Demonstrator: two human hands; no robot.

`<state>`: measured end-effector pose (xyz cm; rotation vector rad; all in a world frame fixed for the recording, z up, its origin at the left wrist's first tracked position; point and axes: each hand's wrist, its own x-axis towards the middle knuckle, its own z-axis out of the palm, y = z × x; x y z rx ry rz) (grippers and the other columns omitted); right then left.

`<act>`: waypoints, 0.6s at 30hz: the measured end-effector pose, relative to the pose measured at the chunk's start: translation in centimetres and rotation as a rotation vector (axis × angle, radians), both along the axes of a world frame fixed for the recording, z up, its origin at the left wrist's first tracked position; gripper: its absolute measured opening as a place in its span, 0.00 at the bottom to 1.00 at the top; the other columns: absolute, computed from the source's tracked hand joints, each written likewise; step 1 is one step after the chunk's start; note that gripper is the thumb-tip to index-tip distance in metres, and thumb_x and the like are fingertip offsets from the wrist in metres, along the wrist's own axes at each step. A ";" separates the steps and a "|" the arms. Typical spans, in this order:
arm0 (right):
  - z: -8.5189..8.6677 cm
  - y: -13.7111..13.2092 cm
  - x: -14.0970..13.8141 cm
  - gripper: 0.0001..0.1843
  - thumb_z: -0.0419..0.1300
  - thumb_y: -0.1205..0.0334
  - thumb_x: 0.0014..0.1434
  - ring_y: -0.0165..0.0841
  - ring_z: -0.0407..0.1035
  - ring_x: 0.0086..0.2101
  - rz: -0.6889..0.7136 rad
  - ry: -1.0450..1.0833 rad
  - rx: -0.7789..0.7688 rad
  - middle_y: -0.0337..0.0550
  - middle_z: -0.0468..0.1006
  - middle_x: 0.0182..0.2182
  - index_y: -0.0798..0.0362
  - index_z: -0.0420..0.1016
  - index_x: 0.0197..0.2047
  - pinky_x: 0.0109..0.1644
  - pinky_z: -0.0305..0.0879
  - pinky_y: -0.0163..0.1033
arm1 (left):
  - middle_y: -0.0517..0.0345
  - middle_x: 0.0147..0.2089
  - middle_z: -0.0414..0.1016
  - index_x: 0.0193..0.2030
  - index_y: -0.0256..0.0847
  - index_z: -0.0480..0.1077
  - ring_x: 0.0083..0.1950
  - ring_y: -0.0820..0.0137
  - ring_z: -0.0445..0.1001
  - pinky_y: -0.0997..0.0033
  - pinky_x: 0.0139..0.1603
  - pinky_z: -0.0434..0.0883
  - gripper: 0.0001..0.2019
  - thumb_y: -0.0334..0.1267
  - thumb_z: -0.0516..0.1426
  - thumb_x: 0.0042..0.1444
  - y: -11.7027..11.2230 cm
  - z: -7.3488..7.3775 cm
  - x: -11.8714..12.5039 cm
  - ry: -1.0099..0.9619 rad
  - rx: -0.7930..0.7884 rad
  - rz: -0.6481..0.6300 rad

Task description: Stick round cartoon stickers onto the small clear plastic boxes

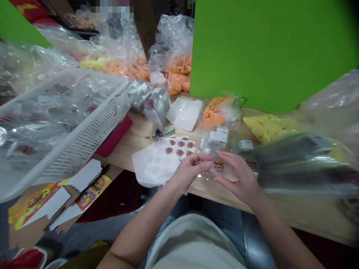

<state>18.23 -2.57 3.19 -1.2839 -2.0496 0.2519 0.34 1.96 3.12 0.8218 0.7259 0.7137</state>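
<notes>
Between my hands is a small clear plastic container point(208, 172) bearing a burger sticker point(218, 164). My left hand point(190, 170) pinches its left side with thumb and fingertips. My right hand point(242, 177) spans it from the right, thumb and index finger curved around the sticker; the other fingers are partly hidden. Just beyond lies a clear pack with a white label point(221, 135). To the left, a sheet of burger stickers point(180, 146) lies partly under a white backing sheet point(151, 168).
A white basket point(92, 129) of clear packages stands left, with printed cardboard point(92, 190) below. Keys point(158, 133), stacked clear boxes point(158, 106), orange pieces in a bag point(215, 112) and yellow ones point(272, 127) lie around. A green panel point(269, 52) rises behind; clear bags point(303, 168) lie right.
</notes>
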 end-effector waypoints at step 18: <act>-2.0 -1.6 -0.4 0.22 0.54 0.67 0.55 0.38 0.60 0.55 -0.045 -0.078 -0.007 0.48 0.69 0.52 0.51 0.64 0.54 0.59 0.59 0.49 | 0.48 0.47 0.69 0.48 0.38 0.65 0.49 0.63 0.68 0.59 0.52 0.66 0.14 0.36 0.51 0.55 1.0 -9.9 -12.6 1.248 0.820 0.339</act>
